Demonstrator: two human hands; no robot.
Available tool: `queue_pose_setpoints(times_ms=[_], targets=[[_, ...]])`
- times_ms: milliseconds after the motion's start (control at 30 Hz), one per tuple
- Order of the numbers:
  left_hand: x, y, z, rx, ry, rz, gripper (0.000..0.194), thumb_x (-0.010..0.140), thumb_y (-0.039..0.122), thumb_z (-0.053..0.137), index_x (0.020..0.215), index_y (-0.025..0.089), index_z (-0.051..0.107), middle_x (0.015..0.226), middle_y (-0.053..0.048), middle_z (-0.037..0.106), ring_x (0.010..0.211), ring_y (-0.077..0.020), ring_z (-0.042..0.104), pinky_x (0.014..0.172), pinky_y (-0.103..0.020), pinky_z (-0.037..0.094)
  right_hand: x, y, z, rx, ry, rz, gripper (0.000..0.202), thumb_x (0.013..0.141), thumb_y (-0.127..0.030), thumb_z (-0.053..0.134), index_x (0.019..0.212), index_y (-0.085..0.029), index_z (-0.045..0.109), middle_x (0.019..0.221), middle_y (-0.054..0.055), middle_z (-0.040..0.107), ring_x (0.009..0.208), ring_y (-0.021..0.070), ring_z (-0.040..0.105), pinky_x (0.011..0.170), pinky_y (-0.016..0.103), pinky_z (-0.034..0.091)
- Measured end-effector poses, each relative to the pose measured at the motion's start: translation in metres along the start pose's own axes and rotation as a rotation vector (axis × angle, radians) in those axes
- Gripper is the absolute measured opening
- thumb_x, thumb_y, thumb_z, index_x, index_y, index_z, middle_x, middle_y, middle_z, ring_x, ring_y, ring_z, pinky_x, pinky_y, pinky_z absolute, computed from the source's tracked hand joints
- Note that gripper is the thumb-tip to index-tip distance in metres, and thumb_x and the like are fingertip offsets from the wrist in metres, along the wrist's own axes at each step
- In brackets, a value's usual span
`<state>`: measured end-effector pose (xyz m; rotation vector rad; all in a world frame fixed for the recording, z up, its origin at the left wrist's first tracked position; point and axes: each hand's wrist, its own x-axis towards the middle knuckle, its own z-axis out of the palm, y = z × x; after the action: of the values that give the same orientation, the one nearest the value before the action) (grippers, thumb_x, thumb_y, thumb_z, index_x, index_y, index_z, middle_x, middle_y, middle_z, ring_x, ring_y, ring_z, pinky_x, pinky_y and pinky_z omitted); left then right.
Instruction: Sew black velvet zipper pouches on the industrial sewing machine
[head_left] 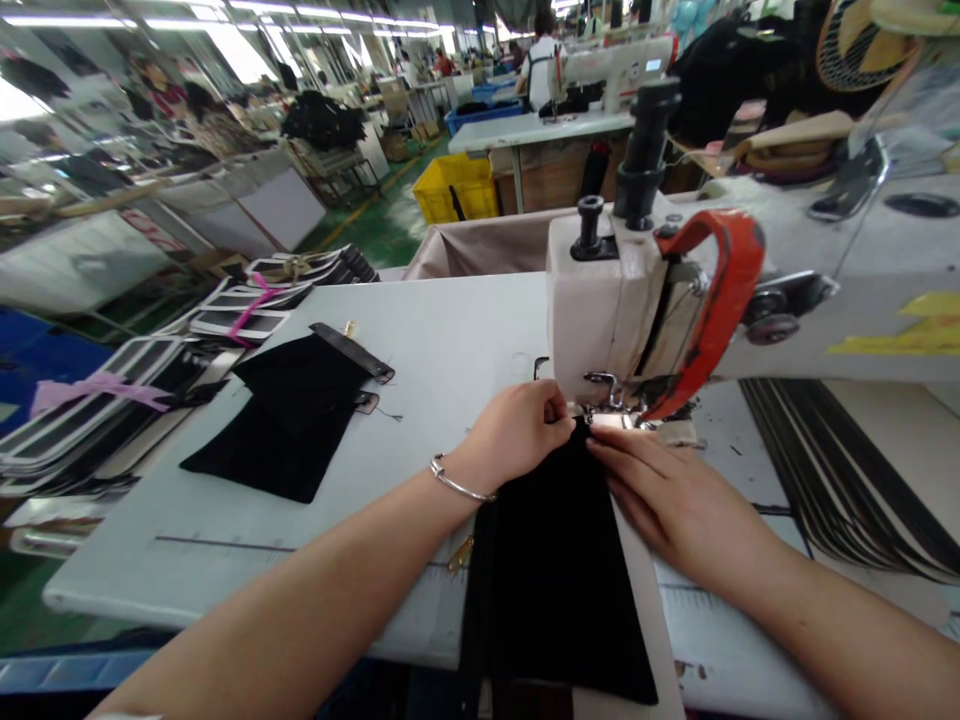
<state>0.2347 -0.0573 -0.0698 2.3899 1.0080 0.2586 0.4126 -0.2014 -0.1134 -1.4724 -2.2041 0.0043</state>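
Observation:
A black fabric panel (566,590) lies under the needle area of a white sewing machine (600,300) and hangs toward me over the table's front edge. My left hand (521,425), with a silver bracelet at the wrist, is closed in a pinch on the panel's far end, just left of the presser foot (611,418). My right hand (664,490) lies flat with fingers stretched out, its fingertips on the panel's right edge beside the foot. A gold zipper pull (460,555) shows left of the panel. The needle tip is hidden.
Two black fabric pieces (292,420) lie on the white table (420,350) at left. Tied bundles of panels (112,400) sit beyond its left edge. More stacked panels (847,470) lie at right. An orange guard (720,300) curves over the machine head. Behind stands a yellow crate (457,185).

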Motion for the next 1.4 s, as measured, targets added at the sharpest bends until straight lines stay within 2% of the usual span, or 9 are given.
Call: queue_pose_setpoints(times_ms=[233, 433, 533, 633, 733, 900, 1067, 1167, 1400], targets=[[-0.008, -0.002, -0.001, 0.119, 0.064, 0.107, 0.011, 0.093, 0.025, 0.067, 0.096, 0.015, 0.07, 0.095, -0.008, 0.073, 0.089, -0.0217, 0.067, 0.077, -0.031, 0.051, 0.001, 0.005, -0.003, 0.02, -0.024, -0.002, 0.04, 0.1, -0.019, 0.05, 0.14, -0.016, 0.055, 0.146, 0.013, 0.057, 0.13, 0.0273, 0.056, 0.107, 0.051, 0.052], [-0.113, 0.015, 0.003, 0.2, -0.075, 0.673, 0.027, 0.103, 0.039, 0.056, 0.115, 0.02, 0.07, 0.127, -0.009, 0.068, 0.12, -0.024, 0.062, 0.111, -0.043, 0.047, -0.013, -0.011, -0.022, 0.078, -0.117, -0.063, 0.048, 0.095, -0.008, 0.046, 0.142, -0.019, 0.055, 0.145, 0.01, 0.059, 0.132, 0.0238, 0.056, 0.11, 0.049, 0.05], [-0.152, 0.019, 0.011, 0.2, -0.057, 0.743, 0.027, 0.104, 0.022, 0.053, 0.127, 0.016, 0.065, 0.129, -0.008, 0.069, 0.122, -0.0214, 0.061, 0.111, -0.037, 0.049, -0.021, -0.021, -0.026, 0.088, -0.125, -0.043, 0.042, 0.099, -0.018, 0.05, 0.141, -0.02, 0.056, 0.146, 0.01, 0.058, 0.133, 0.0242, 0.055, 0.112, 0.048, 0.048], [-0.163, 0.022, 0.017, 0.264, -0.007, 0.773, 0.027, 0.103, 0.014, 0.05, 0.125, 0.012, 0.065, 0.117, -0.01, 0.073, 0.105, -0.0204, 0.066, 0.093, -0.035, 0.058, -0.025, -0.024, -0.024, 0.099, -0.12, -0.02, 0.039, 0.101, -0.025, 0.052, 0.14, -0.021, 0.057, 0.146, 0.009, 0.058, 0.133, 0.0245, 0.055, 0.113, 0.049, 0.046], [-0.162, 0.03, 0.02, 0.318, 0.037, 0.818, 0.025, 0.103, 0.012, 0.047, 0.117, 0.008, 0.067, 0.099, -0.011, 0.074, 0.087, -0.0196, 0.066, 0.079, -0.034, 0.061, -0.026, -0.023, -0.021, 0.097, -0.11, -0.009, 0.039, 0.101, -0.025, 0.053, 0.139, -0.022, 0.057, 0.147, 0.009, 0.058, 0.133, 0.0248, 0.055, 0.112, 0.05, 0.046], [-0.143, 0.036, 0.012, 0.256, -0.018, 0.836, 0.025, 0.104, 0.013, 0.046, 0.109, 0.009, 0.07, 0.091, -0.007, 0.071, 0.086, -0.0183, 0.066, 0.083, -0.032, 0.06, -0.028, -0.022, -0.019, 0.086, -0.106, -0.002, 0.04, 0.101, -0.025, 0.053, 0.14, -0.022, 0.056, 0.151, 0.008, 0.053, 0.134, 0.0252, 0.053, 0.112, 0.051, 0.046], [-0.075, 0.009, 0.005, 0.239, 0.112, 0.536, 0.026, 0.104, 0.021, 0.053, 0.124, 0.014, 0.066, 0.135, -0.011, 0.064, 0.132, -0.024, 0.055, 0.113, -0.046, 0.048, -0.029, -0.022, -0.017, 0.086, -0.108, 0.009, 0.039, 0.101, -0.027, 0.052, 0.139, -0.022, 0.054, 0.149, 0.009, 0.054, 0.132, 0.0266, 0.053, 0.109, 0.051, 0.049], [-0.045, -0.005, 0.01, 0.237, 0.103, 0.459, 0.032, 0.103, 0.024, 0.056, 0.133, 0.013, 0.062, 0.143, -0.011, 0.06, 0.136, -0.0231, 0.053, 0.117, -0.045, 0.045, -0.029, -0.023, -0.017, 0.077, -0.119, 0.018, 0.039, 0.101, -0.026, 0.051, 0.139, -0.021, 0.054, 0.149, 0.009, 0.054, 0.131, 0.0268, 0.052, 0.109, 0.051, 0.049], [-0.045, -0.007, 0.016, 0.164, 0.12, 0.453, 0.029, 0.101, 0.024, 0.059, 0.129, 0.016, 0.066, 0.138, -0.008, 0.064, 0.128, -0.0233, 0.059, 0.114, -0.043, 0.049, -0.029, -0.025, -0.019, 0.071, -0.141, 0.03, 0.039, 0.101, -0.025, 0.05, 0.14, -0.023, 0.051, 0.15, 0.007, 0.052, 0.133, 0.0251, 0.049, 0.11, 0.048, 0.048]])
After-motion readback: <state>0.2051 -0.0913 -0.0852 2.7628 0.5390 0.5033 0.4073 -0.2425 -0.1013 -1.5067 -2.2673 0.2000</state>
